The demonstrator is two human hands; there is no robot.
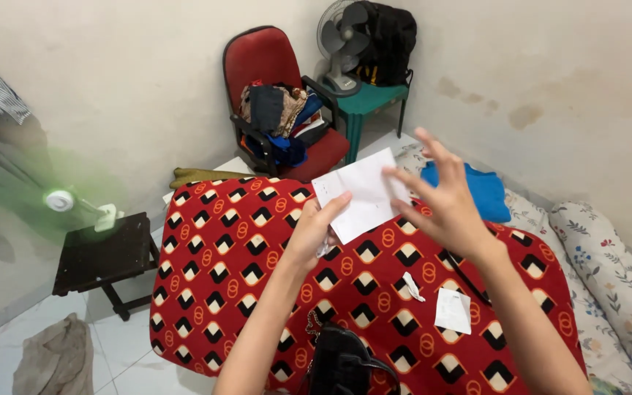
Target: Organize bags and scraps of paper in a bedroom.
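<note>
Head view of a bed covered by a red patterned blanket (pixel 221 263), taken here as the landmark. Above the far half of the blanket, the left hand (pixel 314 228) grasps a white sheet of paper (pixel 363 192) by its lower left corner, thumb on top and the other fingers closed beneath. The right hand (pixel 444 201) hovers at the sheet's right edge with its fingers spread and released; whether they touch the paper cannot be told. On the blanket, below the right wrist, lie a small white slip (pixel 452 310) and, just to its left, a torn white scrap (pixel 412 286). A black bag (pixel 341 362) rests on the blanket's near edge, between the two forearms. A folded blue cloth (pixel 486 192) lies beyond the blanket's far right corner, beside a floral pillow (pixel 616 278). A red chair (pixel 276 95) piled with clothes stands behind the blanket, and a dark wooden stool (pixel 104 256) stands to its left.
</note>
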